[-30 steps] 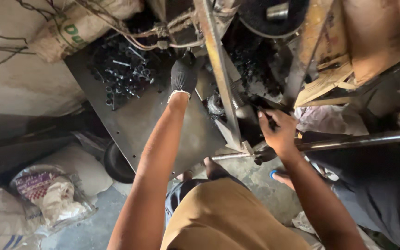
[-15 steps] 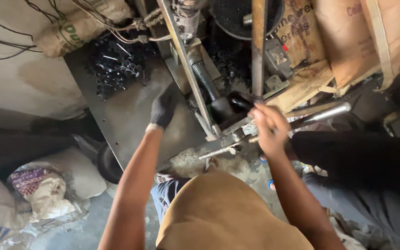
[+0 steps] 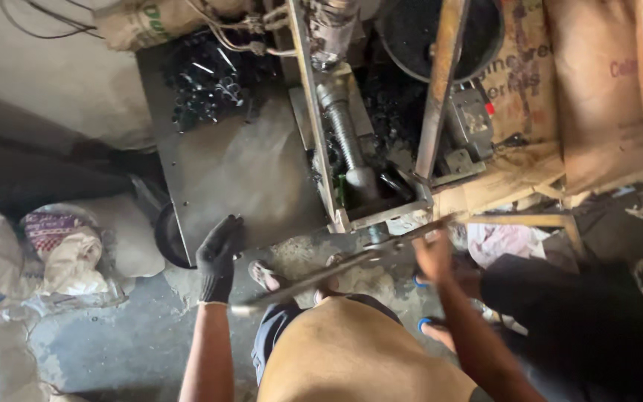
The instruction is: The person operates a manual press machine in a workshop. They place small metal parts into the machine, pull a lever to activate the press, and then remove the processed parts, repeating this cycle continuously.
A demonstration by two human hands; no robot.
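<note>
Centrally, a long grey metal lever bar (image 3: 336,269) runs slantwise below the machine, from near the knees up toward the frame's lower corner. Right hand (image 3: 434,257), bare, closes round the bar's upper stretch. Left hand (image 3: 217,257), in a black glove, rests on the edge of the flat grey steel plate (image 3: 247,171), fingers curled, holding nothing. Small dark metal parts (image 3: 206,82) lie heaped on the plate's far end.

place: workshop | signs: screw press machine (image 3: 347,141), metal parts pile (image 3: 206,82), sacks (image 3: 143,18)
</note>
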